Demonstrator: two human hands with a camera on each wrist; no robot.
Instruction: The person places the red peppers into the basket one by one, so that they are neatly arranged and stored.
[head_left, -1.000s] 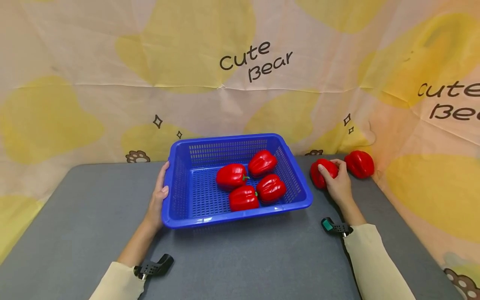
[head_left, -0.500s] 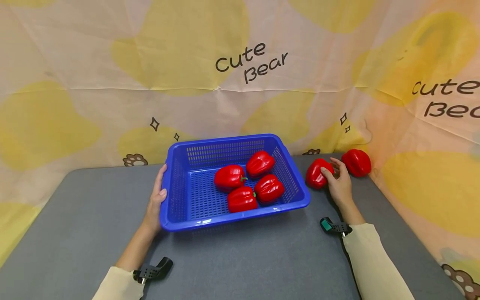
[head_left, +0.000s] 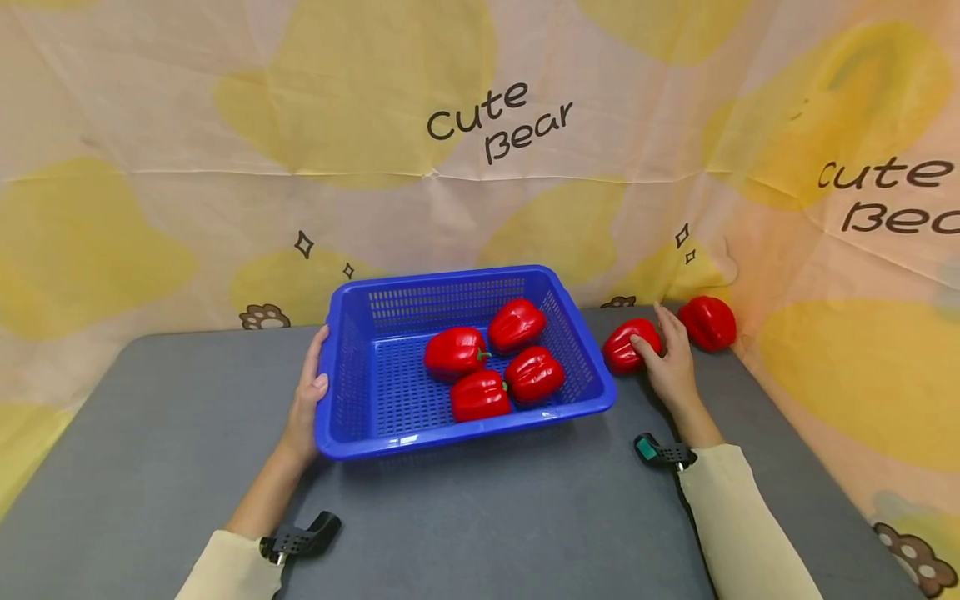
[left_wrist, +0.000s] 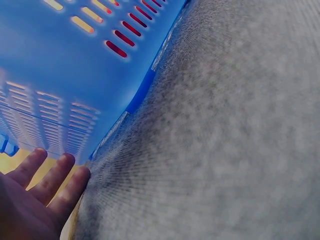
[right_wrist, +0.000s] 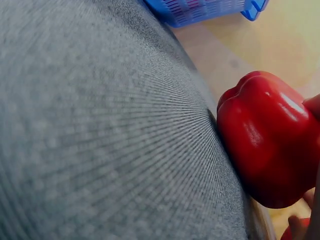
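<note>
My left hand [head_left: 306,404] lies along the left wall of a blue plastic basket [head_left: 420,438], its thumb at the rim. The left wrist view shows straight fingers [left_wrist: 47,181] up against the slotted outer wall. Several red bell peppers [head_left: 455,353] lie in the basket's right half. Outside it, right of the rim, another bell pepper [head_left: 624,348] rests on the table. My right hand [head_left: 673,367] touches that pepper with the thumb, fingers stretched out along its right side. In the right wrist view this bell pepper [right_wrist: 265,140] appears large, with the thumb tip on its side.
One more red bell pepper [head_left: 708,323] sits at the far right, close behind my right fingers and against the patterned cloth [head_left: 847,367]. The cloth rises behind the grey table [head_left: 480,508] and along its right side.
My right fingers have straightened and spread from the pepper outside the basket. That pepper has tipped and shifted slightly left, towards the basket. My left hand keeps its place at the basket.
</note>
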